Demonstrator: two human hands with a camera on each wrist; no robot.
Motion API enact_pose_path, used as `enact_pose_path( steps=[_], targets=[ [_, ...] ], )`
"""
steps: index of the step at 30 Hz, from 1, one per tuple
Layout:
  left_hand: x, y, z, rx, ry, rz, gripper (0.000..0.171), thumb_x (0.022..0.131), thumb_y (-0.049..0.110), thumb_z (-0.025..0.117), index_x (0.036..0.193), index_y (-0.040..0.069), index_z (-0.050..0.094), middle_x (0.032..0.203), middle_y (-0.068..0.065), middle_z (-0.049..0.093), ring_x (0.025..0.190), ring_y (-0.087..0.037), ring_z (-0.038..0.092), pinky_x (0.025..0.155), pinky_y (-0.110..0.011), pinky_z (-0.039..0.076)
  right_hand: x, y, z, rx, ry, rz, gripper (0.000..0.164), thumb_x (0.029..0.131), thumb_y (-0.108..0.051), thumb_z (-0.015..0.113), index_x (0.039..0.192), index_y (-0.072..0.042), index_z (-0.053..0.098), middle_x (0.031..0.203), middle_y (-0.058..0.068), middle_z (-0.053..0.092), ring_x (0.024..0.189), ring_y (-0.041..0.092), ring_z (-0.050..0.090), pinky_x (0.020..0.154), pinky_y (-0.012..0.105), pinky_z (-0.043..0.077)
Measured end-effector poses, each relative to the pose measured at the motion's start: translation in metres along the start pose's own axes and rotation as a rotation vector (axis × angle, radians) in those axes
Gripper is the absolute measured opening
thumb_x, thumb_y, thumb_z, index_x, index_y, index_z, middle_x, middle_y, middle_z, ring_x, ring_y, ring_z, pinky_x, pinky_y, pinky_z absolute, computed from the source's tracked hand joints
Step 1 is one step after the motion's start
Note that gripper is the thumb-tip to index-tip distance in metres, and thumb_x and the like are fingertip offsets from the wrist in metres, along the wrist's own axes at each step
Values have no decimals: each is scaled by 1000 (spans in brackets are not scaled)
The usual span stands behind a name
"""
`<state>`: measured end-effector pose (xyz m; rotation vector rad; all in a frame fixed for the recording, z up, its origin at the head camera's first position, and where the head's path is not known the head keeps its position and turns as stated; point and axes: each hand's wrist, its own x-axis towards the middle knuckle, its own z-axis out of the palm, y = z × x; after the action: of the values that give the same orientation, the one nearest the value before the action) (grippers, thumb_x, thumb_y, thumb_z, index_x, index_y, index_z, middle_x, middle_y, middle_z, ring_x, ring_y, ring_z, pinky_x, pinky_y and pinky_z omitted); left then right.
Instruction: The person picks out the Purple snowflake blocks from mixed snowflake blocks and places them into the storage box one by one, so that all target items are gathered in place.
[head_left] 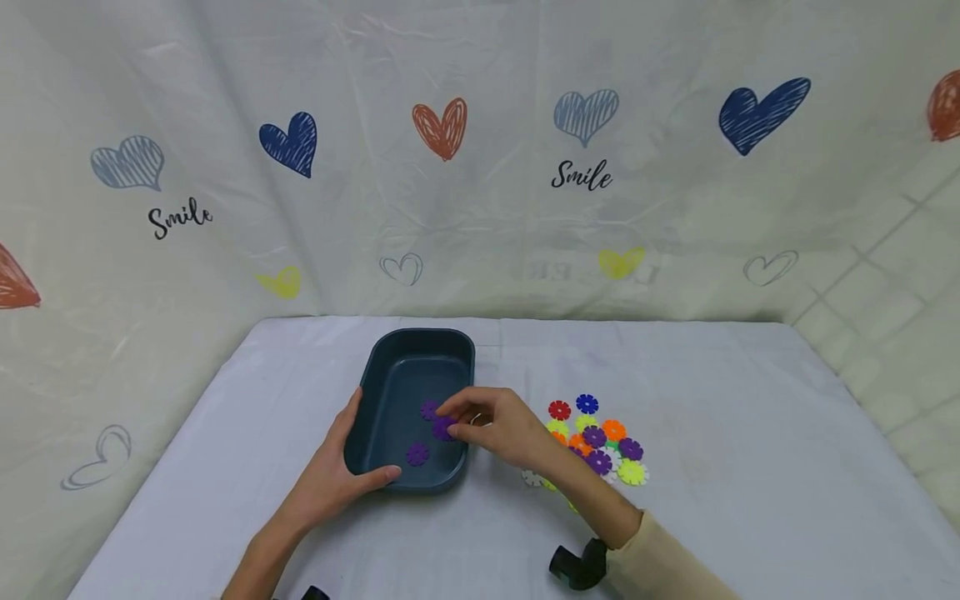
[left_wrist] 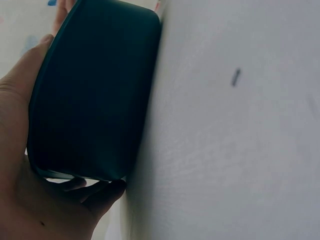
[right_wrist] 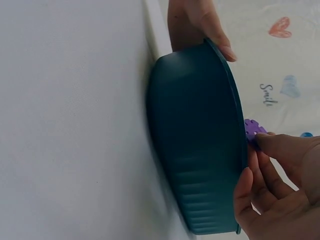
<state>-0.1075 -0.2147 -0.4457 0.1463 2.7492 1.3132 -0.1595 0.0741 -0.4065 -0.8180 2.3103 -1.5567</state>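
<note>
A dark teal rectangular plastic box (head_left: 393,392) stands on the white cloth, left of centre in the head view. My left hand (head_left: 333,475) grips its near left corner, thumb over the rim and fingers along the outer wall. Over the box's right side, my right hand (head_left: 510,429) pinches a purple notched plastic disc (right_wrist: 254,129) between thumb and fingertips. Two more purple discs, one nearer me (head_left: 417,454) and one farther off (head_left: 428,410), lie on the box floor. The left wrist view shows mostly the box's outer wall (left_wrist: 95,95).
Right of the box lies a loose pile of notched discs in several colours, among them a red disc (head_left: 559,410), a blue disc (head_left: 587,404) and a yellow disc (head_left: 632,472). My right forearm partly covers the pile. A printed curtain (head_left: 510,233) hangs behind the table.
</note>
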Motion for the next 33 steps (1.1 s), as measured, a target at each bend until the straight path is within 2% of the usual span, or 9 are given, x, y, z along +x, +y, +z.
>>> enact_pose_path(
  steps=[6, 13, 20, 26, 33],
  targets=[
    [2, -2, 0, -8, 0, -3, 124, 83, 44, 86, 169, 32, -2, 178, -10, 4, 162, -44, 13, 121, -74, 24, 0, 1, -2, -2, 9, -13, 27, 97, -14, 74, 123, -9, 73, 120, 16, 73, 99, 15, 68, 86, 22, 58],
    [4, -3, 2, -16, 0, -3, 123, 83, 46, 86, 167, 38, -4, 178, -8, 4, 162, -42, 14, 120, -73, 25, -2, 2, -7, 13, 44, -8, 25, 98, -15, 74, 122, -9, 72, 122, 15, 72, 102, 19, 68, 85, 21, 58],
    [2, -4, 1, -13, 5, 12, 124, 82, 43, 87, 169, 32, -2, 178, -10, 4, 162, -44, 13, 120, -74, 26, -8, 6, -11, 34, 80, 7, 22, 98, -16, 73, 120, -11, 73, 122, 18, 72, 105, 22, 69, 87, 22, 58],
    [1, -4, 1, -3, 4, 10, 124, 82, 43, 87, 168, 35, -2, 178, -9, 4, 162, -43, 12, 119, -74, 26, -13, 7, -18, 37, 103, -2, 22, 98, -15, 73, 120, -10, 73, 121, 18, 72, 103, 23, 69, 85, 23, 59],
    [1, -3, 1, 5, 4, 1, 125, 82, 44, 86, 168, 34, -3, 178, -10, 4, 162, -44, 12, 119, -75, 25, -18, 13, -23, 16, 122, 37, 21, 98, -17, 73, 119, -15, 74, 118, 10, 73, 102, 20, 68, 85, 24, 59]
  ],
)
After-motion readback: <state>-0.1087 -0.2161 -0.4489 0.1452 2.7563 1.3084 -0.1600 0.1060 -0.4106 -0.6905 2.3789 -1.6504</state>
